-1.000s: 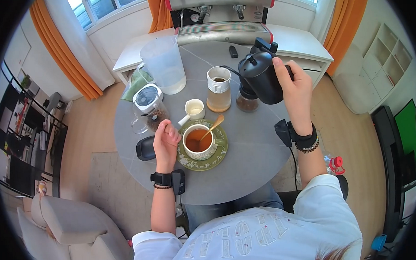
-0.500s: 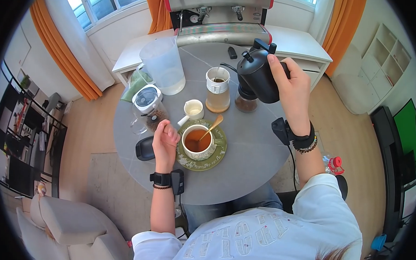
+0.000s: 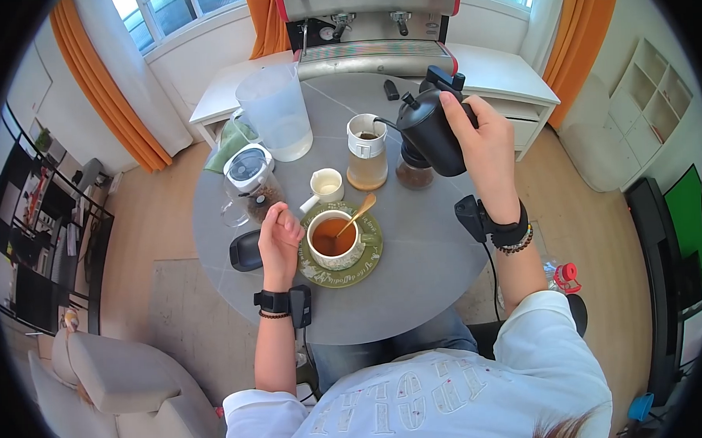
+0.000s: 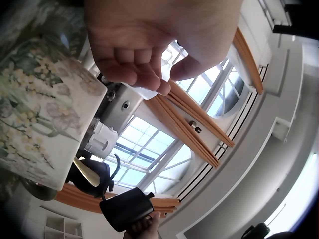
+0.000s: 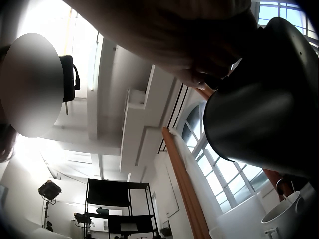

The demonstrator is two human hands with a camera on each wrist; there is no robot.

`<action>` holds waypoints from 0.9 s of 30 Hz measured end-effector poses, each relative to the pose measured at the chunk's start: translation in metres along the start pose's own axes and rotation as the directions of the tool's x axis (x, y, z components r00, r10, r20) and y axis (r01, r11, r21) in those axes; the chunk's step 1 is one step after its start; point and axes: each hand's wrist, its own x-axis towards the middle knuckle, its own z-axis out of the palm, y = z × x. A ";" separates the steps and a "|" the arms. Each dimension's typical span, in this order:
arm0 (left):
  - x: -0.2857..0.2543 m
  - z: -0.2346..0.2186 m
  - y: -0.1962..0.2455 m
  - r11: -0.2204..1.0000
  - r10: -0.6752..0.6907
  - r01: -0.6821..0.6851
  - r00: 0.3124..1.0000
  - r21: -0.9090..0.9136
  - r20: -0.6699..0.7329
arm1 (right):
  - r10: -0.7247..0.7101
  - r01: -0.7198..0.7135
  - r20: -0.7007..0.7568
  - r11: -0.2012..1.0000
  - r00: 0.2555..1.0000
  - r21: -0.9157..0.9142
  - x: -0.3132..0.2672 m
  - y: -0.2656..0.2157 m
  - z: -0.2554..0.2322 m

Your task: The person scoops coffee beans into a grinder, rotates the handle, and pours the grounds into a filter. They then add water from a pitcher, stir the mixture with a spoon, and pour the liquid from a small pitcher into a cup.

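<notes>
My right hand (image 3: 488, 138) grips the handle of a black gooseneck kettle (image 3: 435, 137), raised above the table at the right. The kettle's thin spout reaches left, its tip at the mouth of a glass carafe (image 3: 367, 171) with a white collar and dark contents in its top. Pale liquid stands inside the carafe. With fingers loosely bent and holding nothing, my left hand (image 3: 280, 242) is beside a patterned cup (image 3: 337, 260) of reddish-brown liquid. A gold spoon (image 3: 364, 206) leans in that cup, which sits on a green saucer (image 3: 353, 277).
Behind the cup stands a small white handled cup (image 3: 329, 190). A lidded glass pot (image 3: 248, 167), a large plastic pitcher (image 3: 272, 117) and a black object (image 3: 245, 252) are at left. Below the kettle is a jar of brown grounds (image 3: 414, 175). An espresso machine (image 3: 371, 60) is beyond.
My right hand has carried the kettle left, and its spout tip has come from right of the carafe to the carafe's mouth. My left hand has stayed in place.
</notes>
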 end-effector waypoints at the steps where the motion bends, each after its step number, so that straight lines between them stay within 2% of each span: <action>1: 0.000 -0.001 0.000 1.000 -0.007 0.006 1.000 0.009 0.014 | 0.003 -0.003 0.002 1.000 1.000 0.010 0.000 0.001 0.000; 6: 0.000 0.003 -0.001 1.000 0.005 -0.005 1.000 -0.014 -0.025 | 0.038 -0.037 -0.015 0.998 0.999 0.059 0.001 -0.001 0.004; 9: 0.000 0.001 -0.001 1.000 0.006 -0.006 1.000 -0.017 -0.022 | 0.024 -0.023 -0.023 1.000 0.999 0.014 0.001 0.001 0.003; 15: 0.000 0.002 -0.002 1.000 0.001 -0.001 1.000 -0.009 -0.020 | 0.101 -0.102 0.018 0.991 0.995 0.091 0.000 0.002 0.002; 18: -0.001 0.003 -0.002 1.000 -0.001 0.001 1.000 -0.007 -0.020 | 0.118 -0.111 -0.047 0.987 0.992 0.120 -0.001 0.002 0.003; 23: 0.000 0.001 -0.002 1.000 -0.008 0.008 1.000 0.012 -0.001 | 0.147 -0.100 -0.100 0.924 0.984 0.369 -0.002 0.018 -0.001; 27: 0.000 0.001 -0.001 1.000 -0.010 0.010 1.000 0.023 0.001 | 0.192 -0.060 -0.131 0.749 0.973 0.660 0.001 0.025 -0.007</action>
